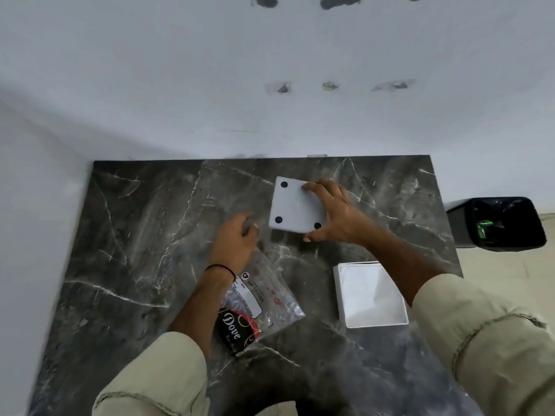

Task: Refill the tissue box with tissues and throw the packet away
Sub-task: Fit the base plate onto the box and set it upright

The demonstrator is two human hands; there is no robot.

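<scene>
A white square base panel [292, 207] with black dot feet lies on the dark marble table [135, 235]. My right hand [333, 213] grips it by its right edge, fingers on top and thumb at the near corner. My left hand [237, 238] rests on the upper end of a clear plastic tissue packet [261, 298] with a black "Dove" label, fingers curled on it. The white tissue box body [371, 295] stands open and looks empty at the near right of the table.
A black bin [498, 223] with a dark liner and something green inside stands on the floor to the right of the table. A white wall runs behind and to the left of the table.
</scene>
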